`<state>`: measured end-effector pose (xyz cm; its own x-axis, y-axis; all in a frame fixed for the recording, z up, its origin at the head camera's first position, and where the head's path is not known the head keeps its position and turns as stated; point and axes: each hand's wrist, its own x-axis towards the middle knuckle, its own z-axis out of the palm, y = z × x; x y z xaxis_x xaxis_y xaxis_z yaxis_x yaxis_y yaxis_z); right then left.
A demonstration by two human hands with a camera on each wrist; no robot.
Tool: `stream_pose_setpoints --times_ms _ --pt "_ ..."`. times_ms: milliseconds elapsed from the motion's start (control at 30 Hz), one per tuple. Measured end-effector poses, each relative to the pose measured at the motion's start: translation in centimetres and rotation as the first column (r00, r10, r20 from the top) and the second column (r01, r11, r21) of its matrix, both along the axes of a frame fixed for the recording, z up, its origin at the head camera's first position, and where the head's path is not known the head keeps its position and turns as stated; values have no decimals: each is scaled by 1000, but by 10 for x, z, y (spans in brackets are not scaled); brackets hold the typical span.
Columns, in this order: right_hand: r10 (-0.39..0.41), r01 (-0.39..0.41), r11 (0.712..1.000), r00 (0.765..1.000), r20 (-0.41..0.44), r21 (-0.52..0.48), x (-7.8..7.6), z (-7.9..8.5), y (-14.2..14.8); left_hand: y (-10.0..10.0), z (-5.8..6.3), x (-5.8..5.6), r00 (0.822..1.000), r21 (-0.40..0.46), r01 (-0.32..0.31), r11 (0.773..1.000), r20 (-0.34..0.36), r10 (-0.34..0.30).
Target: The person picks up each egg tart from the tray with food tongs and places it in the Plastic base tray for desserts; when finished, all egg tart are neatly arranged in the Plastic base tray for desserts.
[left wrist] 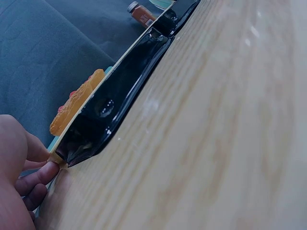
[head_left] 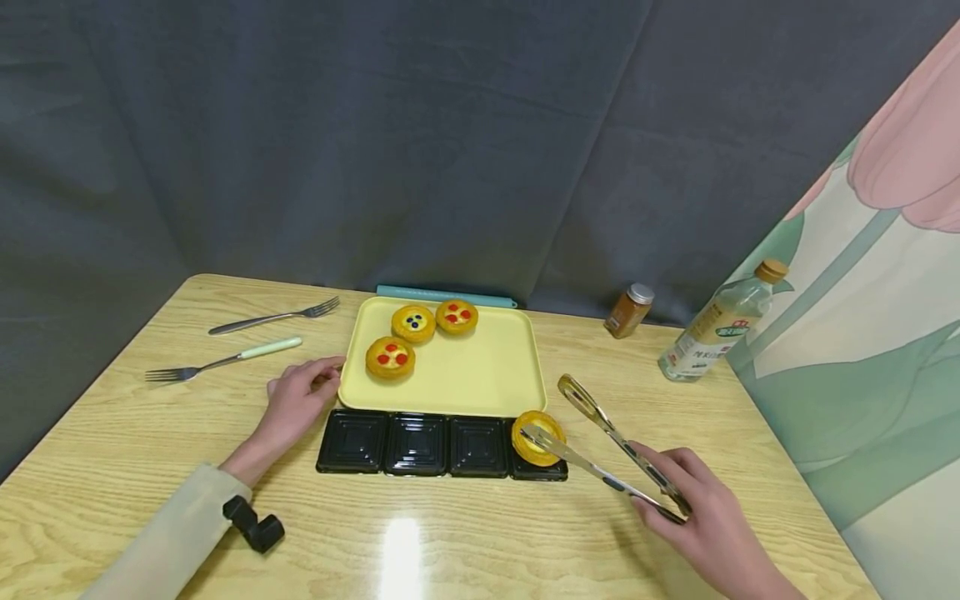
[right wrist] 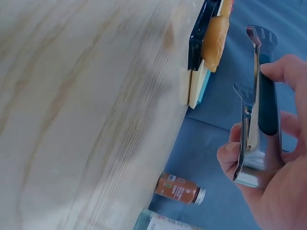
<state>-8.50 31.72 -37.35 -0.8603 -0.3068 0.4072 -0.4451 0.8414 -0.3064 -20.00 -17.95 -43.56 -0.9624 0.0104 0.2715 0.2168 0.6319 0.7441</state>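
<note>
My left hand pinches the left edge of a yellow tray between thumb and fingers. On that tray sit two tarts with red dots and one tart with dark blue dots. A black plastic tray with several square compartments lies along its near side. Another tart rests in the rightmost compartment. My right hand grips metal tongs with the arms spread. One tong tip overlaps that tart in the head view, but the right wrist view shows the tips apart from it.
Two forks, one plain metal and one with a pale green handle, lie at the left. A teal strip runs behind the yellow tray. A spice jar and a clear bottle stand at the back right.
</note>
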Motion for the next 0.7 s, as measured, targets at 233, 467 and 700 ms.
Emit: stream_pose_setpoints --times_ms 233,467,700 --pt "6 -6 1000 1000 3 -17 -13 3 -10 0 1 1 1000 -1 1 1000 6 -1" --pt "14 -14 1000 1000 -3 -16 -30 10 -21 0 2 1 1000 -4 -3 1000 4 3" --pt "68 -69 997 998 -4 -26 -49 13 -36 -1 1 1 1000 -2 0 1000 -2 0"
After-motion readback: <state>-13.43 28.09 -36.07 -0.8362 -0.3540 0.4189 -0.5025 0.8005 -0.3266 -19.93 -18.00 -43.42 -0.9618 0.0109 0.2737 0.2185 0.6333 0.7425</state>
